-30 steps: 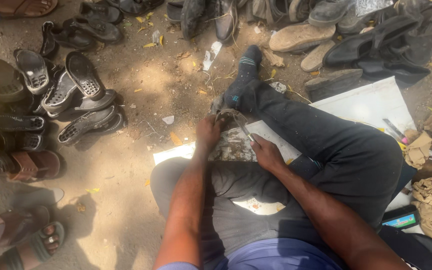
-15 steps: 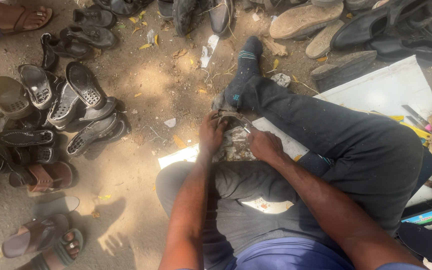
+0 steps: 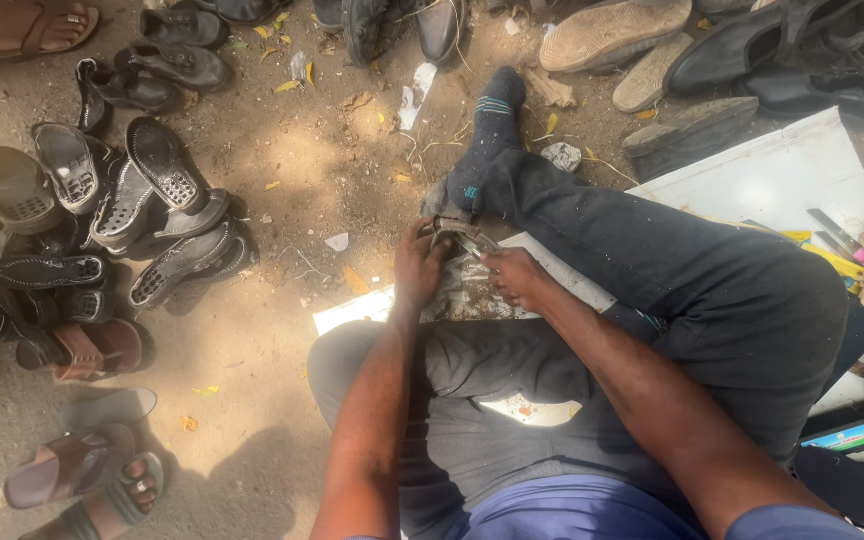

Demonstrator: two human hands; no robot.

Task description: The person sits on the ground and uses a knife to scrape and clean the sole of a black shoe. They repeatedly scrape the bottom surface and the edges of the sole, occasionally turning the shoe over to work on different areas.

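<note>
Now both hands, left hand [image 3: 420, 265] and right hand [image 3: 514, 277], pinch the worn grey shoe piece [image 3: 449, 214]; a loose grip could let it slip onto the dirt ground [image 3: 282, 330].

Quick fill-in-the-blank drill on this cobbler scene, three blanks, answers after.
1. Both hands, left hand and right hand, hold a worn piece of footwear over the person's ____.
2. The outstretched foot wears a dark ____.
3. The pile of sandals lies on the person's ____ side.

Missing words: lap; sock; left
</note>
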